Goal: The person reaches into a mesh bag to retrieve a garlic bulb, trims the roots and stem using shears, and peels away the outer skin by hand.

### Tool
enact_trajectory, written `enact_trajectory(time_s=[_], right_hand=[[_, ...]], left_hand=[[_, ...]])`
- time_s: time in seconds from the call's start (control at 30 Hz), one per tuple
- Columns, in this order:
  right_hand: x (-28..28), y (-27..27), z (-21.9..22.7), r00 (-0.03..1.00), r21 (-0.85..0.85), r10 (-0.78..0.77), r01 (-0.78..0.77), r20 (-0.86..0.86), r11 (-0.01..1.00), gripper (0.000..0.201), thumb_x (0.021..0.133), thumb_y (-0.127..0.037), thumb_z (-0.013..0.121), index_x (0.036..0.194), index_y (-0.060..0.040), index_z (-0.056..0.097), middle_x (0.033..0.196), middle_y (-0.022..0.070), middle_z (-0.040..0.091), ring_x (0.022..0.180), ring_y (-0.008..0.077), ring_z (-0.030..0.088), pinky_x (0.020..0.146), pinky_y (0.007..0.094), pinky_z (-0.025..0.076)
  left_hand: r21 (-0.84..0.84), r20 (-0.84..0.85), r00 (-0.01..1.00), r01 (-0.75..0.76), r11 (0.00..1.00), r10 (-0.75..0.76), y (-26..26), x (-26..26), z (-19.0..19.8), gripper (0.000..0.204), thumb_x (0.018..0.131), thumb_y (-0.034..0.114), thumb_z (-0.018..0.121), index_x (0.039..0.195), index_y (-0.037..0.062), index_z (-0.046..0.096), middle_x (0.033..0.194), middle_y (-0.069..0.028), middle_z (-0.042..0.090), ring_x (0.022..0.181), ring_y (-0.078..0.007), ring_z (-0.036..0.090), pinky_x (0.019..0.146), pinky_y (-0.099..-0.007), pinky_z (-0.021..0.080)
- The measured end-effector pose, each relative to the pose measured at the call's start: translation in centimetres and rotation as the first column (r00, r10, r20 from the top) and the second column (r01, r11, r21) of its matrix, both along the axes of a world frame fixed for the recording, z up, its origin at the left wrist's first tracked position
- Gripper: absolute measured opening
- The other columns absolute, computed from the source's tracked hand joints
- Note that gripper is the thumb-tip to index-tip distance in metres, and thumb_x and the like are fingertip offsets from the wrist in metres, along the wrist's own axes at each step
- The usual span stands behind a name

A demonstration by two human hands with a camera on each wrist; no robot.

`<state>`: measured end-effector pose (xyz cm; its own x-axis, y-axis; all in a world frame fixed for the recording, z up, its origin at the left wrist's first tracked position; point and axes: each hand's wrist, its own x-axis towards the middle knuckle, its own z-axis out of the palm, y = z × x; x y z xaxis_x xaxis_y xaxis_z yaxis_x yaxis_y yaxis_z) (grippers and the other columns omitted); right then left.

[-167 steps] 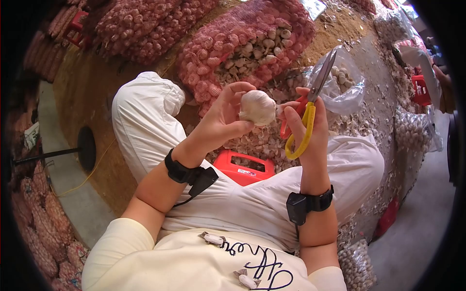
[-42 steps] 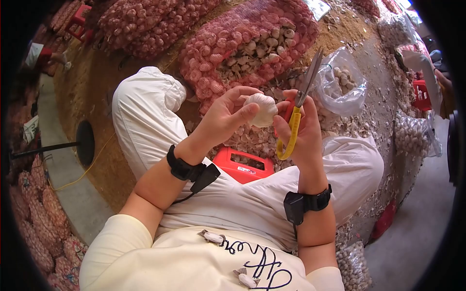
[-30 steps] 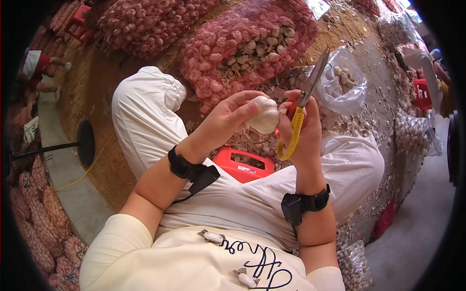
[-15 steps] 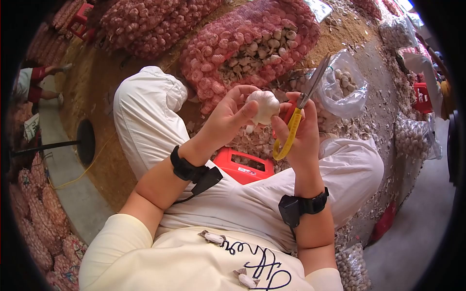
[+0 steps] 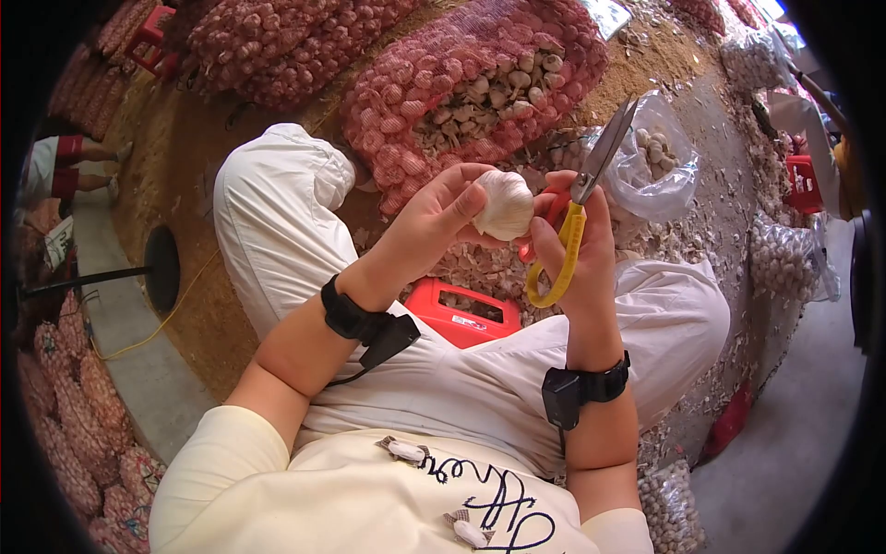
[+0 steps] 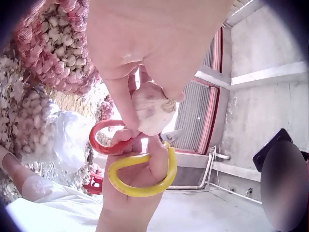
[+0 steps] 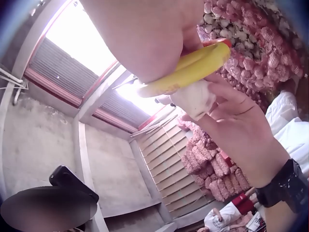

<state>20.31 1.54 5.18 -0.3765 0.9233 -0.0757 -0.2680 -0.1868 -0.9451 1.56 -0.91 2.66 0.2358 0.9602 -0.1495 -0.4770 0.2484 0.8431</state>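
A white garlic bulb (image 5: 505, 206) is pinched between the thumb and fingers of my left hand (image 5: 434, 214). My right hand (image 5: 583, 254) holds scissors with a yellow handle loop (image 5: 570, 249) and a red one, the blades (image 5: 609, 148) pointing up and away. Its fingertips are close beside the bulb's right side. In the left wrist view the bulb (image 6: 153, 108) hangs between both hands, above the red loop (image 6: 104, 137) and yellow loop (image 6: 140, 186). The right wrist view shows the yellow loop (image 7: 193, 67) partly in front of the bulb (image 7: 195, 100).
An opened pink net sack (image 5: 388, 102) of garlic lies ahead, with a clear bag (image 5: 651, 157) of bulbs to its right. Between the legs is a red stool (image 5: 461, 319) over scattered peelings. A black stand base (image 5: 163, 272) is at left; another person's legs (image 5: 88, 164) show at far left.
The scissors have tilted further right, and the right hand has shifted slightly right. The left hand keeps hold of the bulb, which is turned differently. Another person's legs have come into view at left.
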Motion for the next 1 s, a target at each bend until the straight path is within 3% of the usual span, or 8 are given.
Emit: enact_trajectory(time_s=[0.1, 0.3, 0.5, 0.67, 0.8, 1.0], right_hand=[[-0.19, -0.11, -0.27, 0.999, -0.015, -0.012, 0.011, -0.043, 1.000, 0.046, 0.086, 0.002, 0.060, 0.128, -0.0049, 0.042, 0.094, 0.0054, 0.057, 0.077, 0.0075, 0.056, 0.063, 0.0195, 0.047], [-0.46, -0.32, 0.12, 0.997, 0.026, -0.050, 0.049, 0.056, 0.998, 0.046, 0.086, 0.003, 0.059, 0.127, -0.0060, 0.042, 0.093, 0.0043, 0.056, 0.076, 0.0066, 0.055, 0.062, 0.0184, 0.046], [-0.44, -0.31, -0.20, 0.992, 0.046, -0.077, 0.072, 0.099, 0.996, 0.045, 0.085, 0.005, 0.058, 0.126, -0.0064, 0.043, 0.093, 0.0034, 0.055, 0.074, 0.0057, 0.054, 0.060, 0.0174, 0.045], [-0.42, -0.17, 0.09, 0.995, 0.019, -0.102, 0.101, 0.021, 0.995, 0.043, 0.085, 0.005, 0.057, 0.124, -0.0066, 0.044, 0.091, 0.0030, 0.055, 0.074, 0.0057, 0.054, 0.061, 0.0181, 0.046], [-0.40, -0.13, 0.34, 0.995, 0.017, -0.099, 0.100, -0.022, 0.995, 0.043, 0.084, 0.006, 0.057, 0.124, -0.0061, 0.044, 0.090, 0.0024, 0.055, 0.075, 0.0057, 0.055, 0.062, 0.0183, 0.046], [-0.24, 0.01, -0.19, 0.993, -0.012, -0.115, 0.116, 0.030, 0.993, 0.040, 0.085, 0.004, 0.058, 0.122, -0.0051, 0.045, 0.087, 0.0019, 0.055, 0.072, 0.0069, 0.057, 0.059, 0.0193, 0.047]], left_hand=[[0.002, -0.009, 1.000, -0.027, 1.000, 0.027, -0.06, -0.05, -0.43, 0.060, 0.094, 0.042, 0.057, 0.135, 0.0028, 0.036, 0.123, -0.0121, 0.054, 0.106, -0.0215, 0.062, 0.081, -0.0360, 0.058], [0.067, -0.157, 0.986, -0.048, 0.997, 0.058, -0.18, 0.09, -0.31, 0.059, 0.094, 0.041, 0.058, 0.134, 0.0028, 0.037, 0.122, -0.0106, 0.055, 0.106, -0.0200, 0.062, 0.081, -0.0348, 0.057], [0.045, -0.101, 0.994, -0.026, 0.999, 0.030, -0.18, 0.21, -0.42, 0.059, 0.094, 0.041, 0.056, 0.134, 0.0028, 0.037, 0.120, -0.0104, 0.056, 0.105, -0.0203, 0.062, 0.082, -0.0341, 0.057], [-0.043, 0.072, 0.997, 0.025, 0.999, -0.022, -0.01, 0.43, 0.08, 0.054, 0.097, 0.040, 0.050, 0.134, 0.0019, 0.038, 0.122, -0.0125, 0.055, 0.109, -0.0231, 0.061, 0.085, -0.0380, 0.057], [-0.027, 0.023, 0.999, -0.032, 0.999, 0.032, -0.04, 0.50, 0.31, 0.055, 0.098, 0.040, 0.049, 0.134, 0.0001, 0.038, 0.124, -0.0129, 0.055, 0.111, -0.0234, 0.060, 0.086, -0.0390, 0.057], [-0.019, 0.051, 0.989, 0.140, 0.990, -0.139, 0.23, -0.13, 0.05, 0.057, 0.096, 0.042, 0.052, 0.133, -0.0015, 0.044, 0.121, -0.0110, 0.058, 0.113, -0.0204, 0.059, 0.093, -0.0345, 0.053]])
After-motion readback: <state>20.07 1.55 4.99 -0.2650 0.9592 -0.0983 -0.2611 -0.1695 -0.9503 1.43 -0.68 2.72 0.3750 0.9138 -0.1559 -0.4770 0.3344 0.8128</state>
